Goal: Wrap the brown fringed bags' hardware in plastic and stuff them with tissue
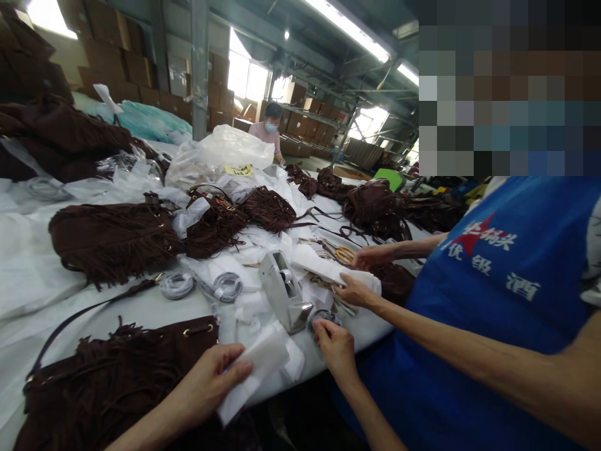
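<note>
Fingers (237, 371) of the left hand (206, 383), at the lower middle of the frame, are curled around a folded white sheet (265, 363). The thumb lies on top and the other fingers close underneath, so the sheet is firmly grasped. It is held just over the near edge of the worktop (141, 311). Its lower corner hangs past that edge, right beside a brown fringed bag (117, 382) lying at the lower left.

To the right of it, the right hand (337, 347) has its fingers bent down onto a small grey coil (323, 315). The coil rests on the worktop, touching the foot of a grey tape dispenser (284, 291). The fingertips meet the coil's rim and may be pinching it. The coil is mostly hidden, so I cannot tell whether it is gripped or only touched.

A co-worker in a blue apron (493, 282) fills the right of the frame. That person's nearer hand (355, 291) and farther hand (370, 257) both rest on a white wrapping sheet (323, 266) in the centre, close to yellow-handled scissors (345, 255).

Two more grey coils (177, 285) (228, 286) lie left of the dispenser. More brown fringed bags (113, 241) cover the left and centre. A clear plastic sack (220, 153) sits behind them, and cardboard boxes (117, 37) are stacked at the upper left.
</note>
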Tool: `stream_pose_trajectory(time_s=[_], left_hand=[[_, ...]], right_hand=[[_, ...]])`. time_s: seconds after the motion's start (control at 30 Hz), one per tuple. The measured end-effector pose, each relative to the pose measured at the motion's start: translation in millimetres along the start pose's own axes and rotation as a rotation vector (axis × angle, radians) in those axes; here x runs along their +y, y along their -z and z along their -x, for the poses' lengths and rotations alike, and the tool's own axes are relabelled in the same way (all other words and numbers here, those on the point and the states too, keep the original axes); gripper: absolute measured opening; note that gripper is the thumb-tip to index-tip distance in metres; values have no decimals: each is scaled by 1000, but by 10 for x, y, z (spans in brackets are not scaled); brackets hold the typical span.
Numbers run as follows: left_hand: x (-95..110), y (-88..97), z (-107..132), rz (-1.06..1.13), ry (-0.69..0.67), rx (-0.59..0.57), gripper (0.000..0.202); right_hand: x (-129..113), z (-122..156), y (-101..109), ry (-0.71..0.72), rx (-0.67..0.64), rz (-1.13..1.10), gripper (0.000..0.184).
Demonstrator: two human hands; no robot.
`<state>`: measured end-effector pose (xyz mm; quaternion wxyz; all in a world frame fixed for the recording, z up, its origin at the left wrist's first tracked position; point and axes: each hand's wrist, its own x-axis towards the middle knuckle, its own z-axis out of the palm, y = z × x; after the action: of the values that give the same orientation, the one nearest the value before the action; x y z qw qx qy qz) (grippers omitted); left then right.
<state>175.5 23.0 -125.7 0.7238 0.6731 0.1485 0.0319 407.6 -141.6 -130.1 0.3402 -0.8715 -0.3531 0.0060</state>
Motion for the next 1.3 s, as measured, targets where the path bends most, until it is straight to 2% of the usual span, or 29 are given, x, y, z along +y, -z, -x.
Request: stream_pose_trajectory(time_s=[0.27, 0.53, 0.67, 0.77, 0.9, 1.03, 1.1, 1.2, 1.3], left_hand=[[0, -26, 0, -80, -6, 32, 54], [8, -17, 18, -119, -34, 46, 53], [-58, -4, 11, -170, -20, 69, 50], [-112, -10, -30, -277, -41, 102, 45], [-123, -52, -78, -420, -75, 161, 37], [-75, -104, -44, -503, -88, 164, 24], [-41, -131, -10, -560, -91, 167, 23], [8, -181, 30, -683, -81, 139, 24], [36, -237, 50, -813, -50, 116, 22]], right_hand=[[-10, -49, 7, 141, 63, 130, 47], [13, -116, -36, 169, 42, 214, 48], [93, -62, 66, 145, 47, 251, 47], [46, 20, 230, 116, 63, 230, 41], [-246, 125, 454, 90, 15, 167, 33], [-696, 239, 601, 100, -31, 56, 28], [-936, 308, 627, 132, -57, -23, 27], [-1225, 407, 561, 147, -171, -177, 27], [-1334, 491, 347, 58, -336, -345, 30]])
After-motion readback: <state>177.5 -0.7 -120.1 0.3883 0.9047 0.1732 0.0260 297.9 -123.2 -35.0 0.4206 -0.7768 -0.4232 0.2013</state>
